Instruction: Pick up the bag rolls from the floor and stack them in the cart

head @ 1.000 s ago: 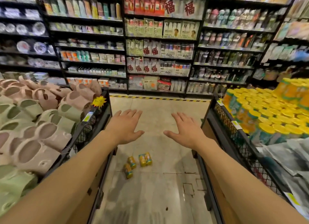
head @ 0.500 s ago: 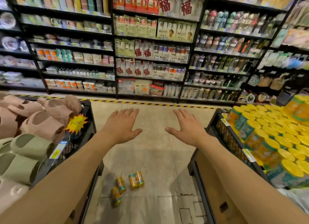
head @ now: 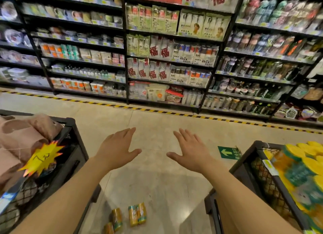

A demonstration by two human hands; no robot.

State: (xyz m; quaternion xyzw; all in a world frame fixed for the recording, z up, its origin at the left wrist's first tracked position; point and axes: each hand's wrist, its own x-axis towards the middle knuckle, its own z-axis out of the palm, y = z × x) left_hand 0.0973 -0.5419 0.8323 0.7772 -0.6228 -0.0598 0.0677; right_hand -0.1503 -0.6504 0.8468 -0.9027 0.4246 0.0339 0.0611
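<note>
Yellow-and-green bag rolls (head: 128, 217): on the pale floor (head: 157, 181) at the bottom edge, between the two carts; the double pack lies right of two single rolls. They sit lower in view than half a second ago.
Left hand (head: 116, 149): palm down, fingers spread wide, holding nothing, in the air well above the rolls, as before.
Right hand (head: 191, 150): likewise spread wide and empty, beside the left hand, not touching it.
Right cart (head: 251, 165): black mesh, stacked with matching yellow-topped rolls; less of it shows now.
Left cart (head: 73, 129): holds pink soft goods and a yellow starburst tag (head: 42, 157).
View: tilted upward since earlier; more shelving (head: 167, 46) and the striped floor tape (head: 157, 110) show, plus a green arrow sign (head: 229, 152) on the floor.
</note>
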